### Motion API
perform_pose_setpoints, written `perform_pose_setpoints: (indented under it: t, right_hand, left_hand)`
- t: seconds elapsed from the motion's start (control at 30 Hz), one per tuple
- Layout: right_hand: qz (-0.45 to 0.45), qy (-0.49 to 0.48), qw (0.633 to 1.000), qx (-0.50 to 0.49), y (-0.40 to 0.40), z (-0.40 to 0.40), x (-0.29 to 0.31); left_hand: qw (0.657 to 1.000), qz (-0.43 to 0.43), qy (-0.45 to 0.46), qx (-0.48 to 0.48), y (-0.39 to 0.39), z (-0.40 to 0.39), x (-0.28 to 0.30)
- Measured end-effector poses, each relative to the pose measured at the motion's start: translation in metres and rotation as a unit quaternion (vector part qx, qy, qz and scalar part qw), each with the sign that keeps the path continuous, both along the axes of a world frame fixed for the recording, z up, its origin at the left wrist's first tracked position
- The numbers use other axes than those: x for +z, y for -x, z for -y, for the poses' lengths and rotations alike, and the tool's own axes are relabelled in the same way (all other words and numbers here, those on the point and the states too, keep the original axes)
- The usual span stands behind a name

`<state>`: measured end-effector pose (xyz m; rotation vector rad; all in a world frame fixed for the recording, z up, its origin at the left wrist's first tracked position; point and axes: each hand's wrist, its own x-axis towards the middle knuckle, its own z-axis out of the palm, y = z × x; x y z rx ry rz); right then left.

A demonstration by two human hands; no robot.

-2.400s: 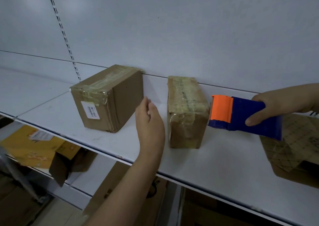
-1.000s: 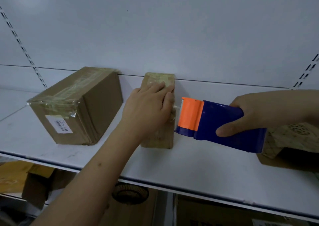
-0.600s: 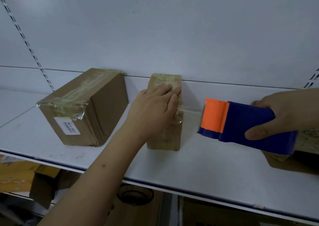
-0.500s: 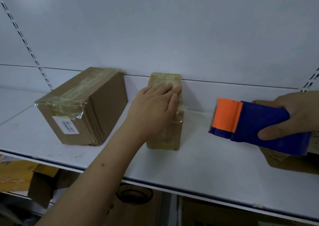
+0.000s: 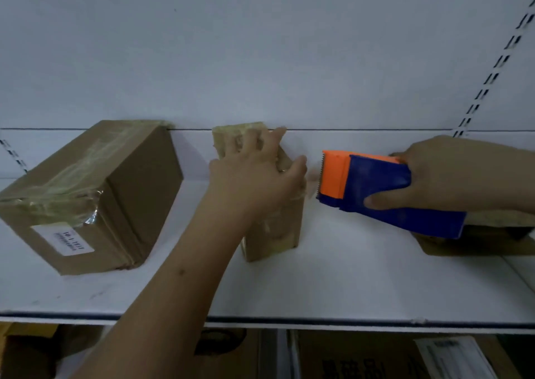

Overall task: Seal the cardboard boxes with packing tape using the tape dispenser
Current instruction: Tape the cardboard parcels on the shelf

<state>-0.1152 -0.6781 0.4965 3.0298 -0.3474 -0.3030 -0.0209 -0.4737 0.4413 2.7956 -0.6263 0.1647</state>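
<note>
A narrow cardboard box (image 5: 275, 233) stands on the white shelf (image 5: 347, 277), its top wrapped in clear tape. My left hand (image 5: 254, 175) lies flat over the box's top and right edge, thumb on the right side. My right hand (image 5: 451, 173) grips a blue tape dispenser (image 5: 385, 193) with an orange toothed head, held just right of the box. A blurred bit of clear tape (image 5: 311, 180) shows between the box and the dispenser head. A larger taped box (image 5: 92, 193) with a white label sits at the left.
A flattened piece of cardboard (image 5: 477, 242) lies on the shelf under my right wrist. The white back panel rises right behind the boxes. Below the shelf's front edge are more cartons (image 5: 362, 355) and a dark tape roll (image 5: 223, 344).
The dispenser, pulled away to the right with a strip of tape half a second ago, has come back close to the narrow box. My left hand has shifted on the box top, thumb now on the right side.
</note>
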Motion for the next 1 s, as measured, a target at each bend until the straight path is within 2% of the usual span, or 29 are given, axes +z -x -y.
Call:
perform_pose_setpoints:
  t: [0.1, 0.2, 0.3, 0.43, 0.5, 0.57, 0.67, 0.73, 0.83, 0.9, 1.0]
  right_hand:
    - [0.034, 0.061, 0.998, -0.009, 0.000, -0.025, -0.006]
    - [0.057, 0.114, 0.992, 0.010, 0.000, -0.036, -0.017]
    - [0.091, 0.096, 0.988, -0.073, 0.016, -0.030, -0.024]
    - [0.113, 0.080, 0.986, -0.096, 0.029, -0.042, -0.011]
    - [0.125, 0.056, 0.985, -0.104, 0.029, -0.046, -0.013]
    - [0.132, 0.017, 0.983, -0.125, 0.033, -0.049, -0.018]
    - [0.147, -0.039, 0.978, -0.146, 0.042, -0.058, -0.024]
    - [0.175, -0.065, 0.970, -0.158, 0.049, -0.061, -0.029]
    - [0.233, -0.136, 0.947, -0.172, 0.063, -0.064, -0.042]
    - [0.271, -0.160, 0.932, -0.178, 0.072, -0.067, -0.053]
    - [0.312, -0.138, 0.921, -0.186, 0.087, -0.074, -0.069]
  left_hand:
    - [0.998, -0.023, -0.042, -0.036, -0.005, -0.004, 0.000]
    - [0.999, -0.033, -0.017, -0.039, -0.006, -0.007, 0.002]
    - [0.996, -0.012, -0.030, -0.085, -0.011, -0.016, 0.002]
    - [0.988, -0.027, -0.034, -0.145, -0.028, -0.029, 0.010]
    - [0.983, -0.023, -0.012, -0.184, -0.031, -0.034, 0.009]
    - [0.978, 0.023, 0.026, -0.205, -0.029, -0.038, 0.010]
    - [0.973, 0.125, -0.005, -0.196, -0.017, -0.047, 0.008]
    - [0.977, 0.118, 0.001, -0.180, -0.005, -0.049, 0.004]
    - [0.983, 0.111, -0.057, -0.136, 0.008, -0.042, -0.012]
    - [0.987, 0.125, -0.038, -0.098, 0.013, -0.034, -0.019]
    - [0.985, 0.160, 0.018, -0.063, 0.019, -0.023, -0.023]
